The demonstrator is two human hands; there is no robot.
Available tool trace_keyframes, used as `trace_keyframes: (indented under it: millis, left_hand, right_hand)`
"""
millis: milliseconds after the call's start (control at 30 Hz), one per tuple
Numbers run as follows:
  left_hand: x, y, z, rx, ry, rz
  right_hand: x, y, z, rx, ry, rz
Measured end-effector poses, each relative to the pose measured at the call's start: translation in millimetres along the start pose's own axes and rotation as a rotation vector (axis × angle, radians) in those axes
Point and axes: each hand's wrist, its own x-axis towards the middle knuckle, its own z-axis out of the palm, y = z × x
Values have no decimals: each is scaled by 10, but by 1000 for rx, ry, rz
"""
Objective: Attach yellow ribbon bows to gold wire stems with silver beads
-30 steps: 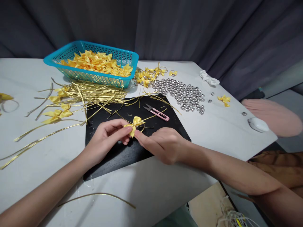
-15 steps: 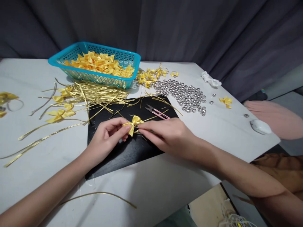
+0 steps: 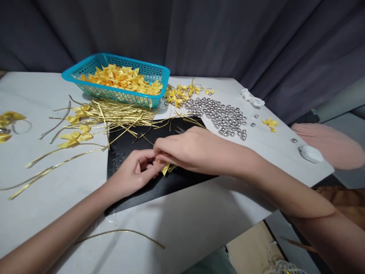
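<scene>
Over the black mat (image 3: 134, 198), my left hand (image 3: 137, 169) pinches a yellow ribbon bow (image 3: 165, 169) between thumb and fingers. My right hand (image 3: 188, 150) is closed against the left fingertips and covers most of the bow; only a yellow ribbon tail and some gold strands show below it. Its fingertips are pressed at the bow, but exactly what they grip is hidden. Behind the right hand, just the blade tips of the thread snips (image 3: 180, 130) stick out.
A blue basket (image 3: 114, 89) of yellow bows stands at the back, with gold wire ties (image 3: 122, 114) before it. Silver beads (image 3: 225, 118) and finished-looking bows (image 3: 182, 93) lie right of it. A white computer mouse (image 3: 311, 153) sits near the table's right edge.
My right hand has moved left and up over the bow, now touching the left hand and hiding most of the bow. It also covers the snips' pink handles.
</scene>
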Motion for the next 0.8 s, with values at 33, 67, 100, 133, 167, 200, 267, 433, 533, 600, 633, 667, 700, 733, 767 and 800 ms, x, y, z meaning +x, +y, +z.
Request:
trace_keyframes:
  millis: [33,67,100,133,167,200,267,433,533,600,633,667,700,733,767,800]
  left_hand:
    - [0,1,1,0,-1,-5]
    - [1,6,1,-2,0,-13]
    - [2,14,0,-8,0,-23]
    - [3,24,-3,-17,-1,-33]
    - [4,35,-6,-28,-4,-43]
    - [6,47,-10,-40,-6,-54]
    - [11,65,-15,-64,-14,-80]
    - [26,74,-19,-125,-8,-125]
    - [27,71,-25,-125,14,-130]
    - [26,67,-31,-113,35,-123]
    - [26,65,-33,-109,46,-117]
    - [26,61,-36,-109,55,-111]
    - [27,58,-38,-109,63,-106]
    - [28,54,-40,-111,67,-100]
    - [28,52,-42,-111,66,-94]
    - [28,51,-44,-111,62,-90]
  right_hand:
    - [33,26,21,51,6,-3]
    - [62,56,41,105,7,-5]
    - [88,89,60,158,6,-6]
    - [108,124,79,208,6,-7]
    - [125,160,98,253,10,-10]
    - [137,197,119,294,18,-15]
    - [149,267,167,368,42,-29]
    - [123,385,269,471,118,-35]
    - [54,371,263,427,179,-10]
    - [-15,322,239,387,225,10]
    - [-55,289,229,375,245,20]
    - [-97,254,224,372,257,31]
    - [-138,218,226,374,262,38]
    - [-178,183,237,375,258,43]
    - [-216,152,256,368,243,45]
    - [-250,124,282,349,219,47]
